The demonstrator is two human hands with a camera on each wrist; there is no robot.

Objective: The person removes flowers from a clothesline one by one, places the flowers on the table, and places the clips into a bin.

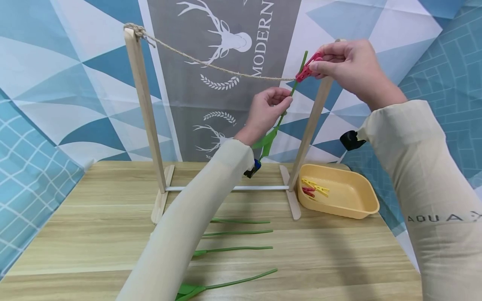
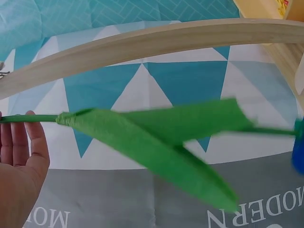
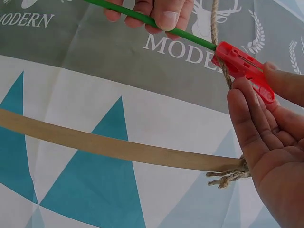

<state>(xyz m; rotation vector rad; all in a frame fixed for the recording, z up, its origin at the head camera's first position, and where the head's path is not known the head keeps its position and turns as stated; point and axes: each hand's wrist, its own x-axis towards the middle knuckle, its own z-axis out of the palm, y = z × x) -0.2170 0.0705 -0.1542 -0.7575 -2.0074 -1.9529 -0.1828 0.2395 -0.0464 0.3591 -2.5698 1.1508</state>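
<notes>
My right hand [image 1: 352,71] pinches a red clothespin [image 1: 306,72] at the right end of the twine [image 1: 226,72]. In the right wrist view, the clothespin [image 3: 243,64] sits across the twine and meets the end of a green stem [image 3: 190,37]. Just below, my left hand [image 1: 265,110] holds that stem between thumb and fingers. The artificial flower hangs head down, its green leaf [image 1: 268,140] partly behind my left sleeve. Only a sliver of its blue head [image 2: 298,147] shows at the left wrist view's right edge.
Two wooden posts [image 1: 144,104] on feet carry the twine, joined low by a white rod [image 1: 260,188]. Several green stems [image 1: 241,248] lie on the wooden table [image 1: 94,234]. A yellow basin [image 1: 346,192] at right holds yellow clothespins [image 1: 315,187] and red clothespins [image 1: 308,191].
</notes>
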